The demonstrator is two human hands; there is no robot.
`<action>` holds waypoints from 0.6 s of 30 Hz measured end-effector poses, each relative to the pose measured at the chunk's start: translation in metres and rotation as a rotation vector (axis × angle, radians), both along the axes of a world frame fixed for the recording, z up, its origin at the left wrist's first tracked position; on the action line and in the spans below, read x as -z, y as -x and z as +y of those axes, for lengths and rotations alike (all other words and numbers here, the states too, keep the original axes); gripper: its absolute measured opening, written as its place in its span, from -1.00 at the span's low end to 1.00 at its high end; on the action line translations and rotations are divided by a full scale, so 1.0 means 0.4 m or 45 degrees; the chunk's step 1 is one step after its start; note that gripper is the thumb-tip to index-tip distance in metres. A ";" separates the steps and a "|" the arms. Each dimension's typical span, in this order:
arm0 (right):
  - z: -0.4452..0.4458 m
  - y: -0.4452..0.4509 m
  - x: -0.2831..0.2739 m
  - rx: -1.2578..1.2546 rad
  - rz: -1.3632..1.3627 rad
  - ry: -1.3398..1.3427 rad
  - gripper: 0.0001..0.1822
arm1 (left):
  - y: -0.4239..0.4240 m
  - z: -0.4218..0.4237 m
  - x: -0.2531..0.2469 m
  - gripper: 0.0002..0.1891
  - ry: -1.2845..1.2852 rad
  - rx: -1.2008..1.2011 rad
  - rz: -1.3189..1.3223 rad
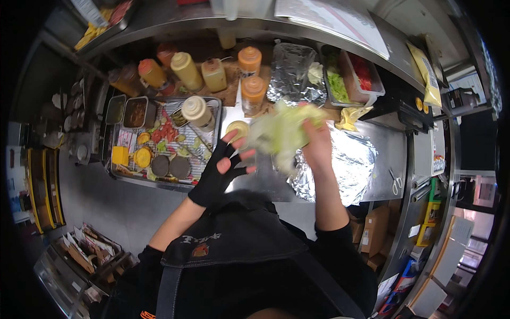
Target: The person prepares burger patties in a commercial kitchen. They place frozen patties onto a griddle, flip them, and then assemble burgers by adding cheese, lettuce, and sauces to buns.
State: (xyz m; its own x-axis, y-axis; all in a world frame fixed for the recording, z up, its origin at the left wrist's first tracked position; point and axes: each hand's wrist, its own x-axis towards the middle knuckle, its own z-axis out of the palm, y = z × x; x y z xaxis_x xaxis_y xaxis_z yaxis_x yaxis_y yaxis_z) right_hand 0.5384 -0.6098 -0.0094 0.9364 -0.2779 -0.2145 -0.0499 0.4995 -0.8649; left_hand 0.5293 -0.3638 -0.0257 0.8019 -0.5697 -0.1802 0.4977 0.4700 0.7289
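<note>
My right hand (318,143) is closed on a bunch of lettuce leaves (285,131), blurred, over the steel counter beside the crumpled aluminium foil (350,163). In a black glove with bare fingertips, my left hand (223,167) has its fingers spread and holds nothing. It is close to a squeeze bottle (238,131) with a pale yellow top. To its left lies a wire-racked tray (149,182) with dark round patties (179,166), yellow cheese slices (120,155), red chopped pieces (165,131) and an upright cream-topped squeeze bottle (196,111).
Sauce bottles (186,71) and a foil-covered container (295,71) line the back, under a steel shelf (191,24). Shredded lettuce (338,85) and a tub of red pieces (361,75) are at the back right. Scissors (395,184) lie near the counter's right end.
</note>
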 end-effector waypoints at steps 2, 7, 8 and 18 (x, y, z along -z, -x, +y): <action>0.169 0.024 -0.012 -0.347 -0.059 0.202 -0.66 | -0.032 0.048 0.041 0.05 0.225 0.039 0.070; 0.466 0.010 0.089 -0.204 -0.718 1.709 -0.73 | -0.010 0.278 0.122 -0.37 0.040 0.022 0.275; 0.523 0.025 0.103 -0.169 -0.643 1.687 -0.72 | -0.003 0.322 0.107 -0.57 -0.145 -0.029 0.259; 0.853 0.044 0.256 -0.565 -0.065 0.910 -0.84 | -0.006 0.713 0.279 -0.69 -0.439 0.007 0.134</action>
State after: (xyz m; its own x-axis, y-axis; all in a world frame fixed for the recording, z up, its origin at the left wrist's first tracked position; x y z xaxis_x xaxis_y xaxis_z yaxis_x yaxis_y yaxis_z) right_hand 0.5208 -0.2687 -0.1120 0.9945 0.0655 -0.0811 -0.0644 -0.2257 -0.9721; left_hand 0.5319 -0.0785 -0.1372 0.7660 -0.4650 -0.4438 0.5800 0.2023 0.7891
